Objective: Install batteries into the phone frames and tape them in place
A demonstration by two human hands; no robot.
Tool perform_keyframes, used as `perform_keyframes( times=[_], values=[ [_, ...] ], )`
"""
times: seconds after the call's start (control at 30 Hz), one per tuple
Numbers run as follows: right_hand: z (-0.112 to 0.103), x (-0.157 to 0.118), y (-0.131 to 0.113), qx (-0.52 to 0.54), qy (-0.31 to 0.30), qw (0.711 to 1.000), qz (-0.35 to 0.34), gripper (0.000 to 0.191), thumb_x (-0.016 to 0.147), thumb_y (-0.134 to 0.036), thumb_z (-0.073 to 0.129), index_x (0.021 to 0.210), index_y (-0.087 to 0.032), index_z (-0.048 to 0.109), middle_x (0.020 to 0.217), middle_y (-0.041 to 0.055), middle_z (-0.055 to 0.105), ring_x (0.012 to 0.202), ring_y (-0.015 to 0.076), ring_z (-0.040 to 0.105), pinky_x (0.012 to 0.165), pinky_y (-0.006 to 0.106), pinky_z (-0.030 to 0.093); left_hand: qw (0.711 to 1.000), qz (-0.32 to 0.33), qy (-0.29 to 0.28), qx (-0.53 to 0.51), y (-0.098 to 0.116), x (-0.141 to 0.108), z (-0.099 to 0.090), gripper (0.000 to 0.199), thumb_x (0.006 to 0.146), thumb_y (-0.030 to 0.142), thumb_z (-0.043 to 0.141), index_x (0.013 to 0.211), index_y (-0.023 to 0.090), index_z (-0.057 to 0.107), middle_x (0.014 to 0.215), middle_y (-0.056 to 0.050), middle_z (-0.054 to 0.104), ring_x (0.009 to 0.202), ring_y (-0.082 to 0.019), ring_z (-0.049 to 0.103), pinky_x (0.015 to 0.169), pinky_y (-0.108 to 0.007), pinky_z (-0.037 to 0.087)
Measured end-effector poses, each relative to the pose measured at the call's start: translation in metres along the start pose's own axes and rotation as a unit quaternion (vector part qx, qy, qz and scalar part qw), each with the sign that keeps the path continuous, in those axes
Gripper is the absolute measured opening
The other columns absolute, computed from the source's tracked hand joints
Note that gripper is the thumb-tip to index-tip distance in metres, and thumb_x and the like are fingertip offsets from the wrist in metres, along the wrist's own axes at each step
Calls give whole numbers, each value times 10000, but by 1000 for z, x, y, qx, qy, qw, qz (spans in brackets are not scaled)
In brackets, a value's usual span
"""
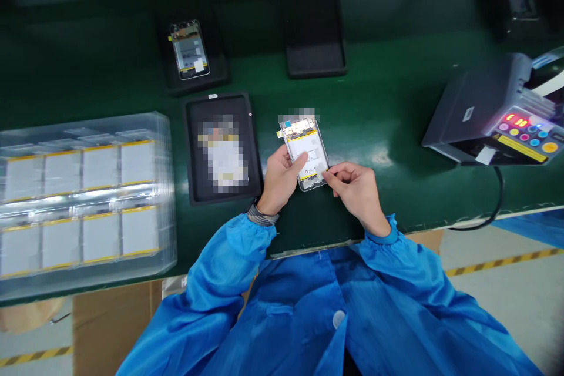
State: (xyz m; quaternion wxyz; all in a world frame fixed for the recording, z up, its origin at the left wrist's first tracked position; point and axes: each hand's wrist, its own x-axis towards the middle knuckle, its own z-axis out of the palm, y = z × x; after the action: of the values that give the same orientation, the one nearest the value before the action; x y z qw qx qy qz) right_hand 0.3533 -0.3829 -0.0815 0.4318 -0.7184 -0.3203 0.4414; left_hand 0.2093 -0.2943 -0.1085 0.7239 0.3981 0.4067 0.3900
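Note:
An opened phone body (309, 144) with a white battery and an exposed circuit board near its top lies over the green bench in front of me. My left hand (282, 175) grips its left edge, the thumb resting on the battery. At the lower right corner of the phone, my right hand (355, 192) has its thumb and index finger pinched together; anything between them is too small to make out. Left of my hands sits a black tray (194, 158) holding a pixelated item with a white battery-like part.
A clear plastic tray (170, 217) of several white batteries lies at the left. Behind are a second phone body (189, 50) on a black tray and another black tray (315, 50). A dark dispenser (476, 108) with lit buttons and a cable stands right.

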Motion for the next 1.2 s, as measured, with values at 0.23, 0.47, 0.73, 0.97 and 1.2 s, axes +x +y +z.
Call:
perform_keyframes(
  times=[0.23,0.47,0.73,0.97,1.2],
  values=[
    [2,0,3,-57,11,998,-38,286,823,-455,712,750,-187,641,489,-67,419,458,90,307,478,261,268,1000,-4,-2,-6,0,-1,1,503,768,423,866,1151,157,680,1276,-134,734,1181,-312,697,1020,-445,561],
    [-3,1,6,-115,34,989,-86,274,838,-391,736,982,-201,600,558,-87,452,500,110,401,528,264,347,1000,-7,-1,-7,1,-1,1,518,761,419,870,1159,148,680,1248,-133,746,1131,-303,717,1003,-436,568],
    [-7,24,0,0,-156,988,-20,428,745,-500,835,894,-196,573,779,15,689,571,117,555,504,251,446,999,-5,-21,-28,2,-1,-1,520,752,414,876,1156,151,683,1254,-127,744,1130,-301,715,1002,-440,569],
    [-13,39,-10,27,-242,970,-10,448,856,-605,726,912,-180,594,718,22,722,505,128,639,421,215,424,999,-3,-41,-27,11,-4,-2,496,774,404,863,1166,158,686,1262,-124,739,1139,-305,710,1012,-440,556],
    [-7,44,-18,46,-283,958,-33,456,755,-469,847,956,-216,526,771,-4,756,530,128,655,461,233,522,1000,2,-22,-15,16,-5,-5,490,767,411,870,1148,159,693,1245,-127,746,1150,-307,704,1013,-442,550]
  ],
)
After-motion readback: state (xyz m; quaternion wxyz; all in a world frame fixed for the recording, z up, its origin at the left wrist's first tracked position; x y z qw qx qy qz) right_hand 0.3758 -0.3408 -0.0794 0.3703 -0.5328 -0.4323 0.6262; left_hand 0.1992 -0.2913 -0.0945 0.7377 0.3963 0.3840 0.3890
